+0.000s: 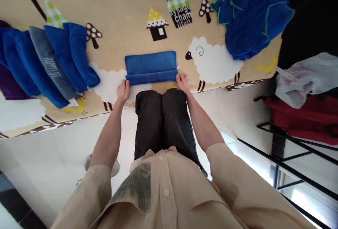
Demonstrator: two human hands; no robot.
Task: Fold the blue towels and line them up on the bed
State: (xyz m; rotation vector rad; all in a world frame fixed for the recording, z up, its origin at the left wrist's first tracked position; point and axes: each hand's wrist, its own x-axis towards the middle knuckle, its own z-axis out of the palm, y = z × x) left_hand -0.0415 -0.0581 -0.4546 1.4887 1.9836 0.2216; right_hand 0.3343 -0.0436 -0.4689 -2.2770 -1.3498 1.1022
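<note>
Blue folded towel [150, 67] stretches between left hand [123, 91] and right hand [182, 82], each gripping an end.

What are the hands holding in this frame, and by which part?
Both hold the folded blue towel on the printed mat: the left hand at the left end of its near fold, the right hand at the right end.

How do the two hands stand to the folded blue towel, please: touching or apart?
Touching. The head view shows the left hand on one end of the folded blue towel, the right hand on the other end, with no gap.
</note>
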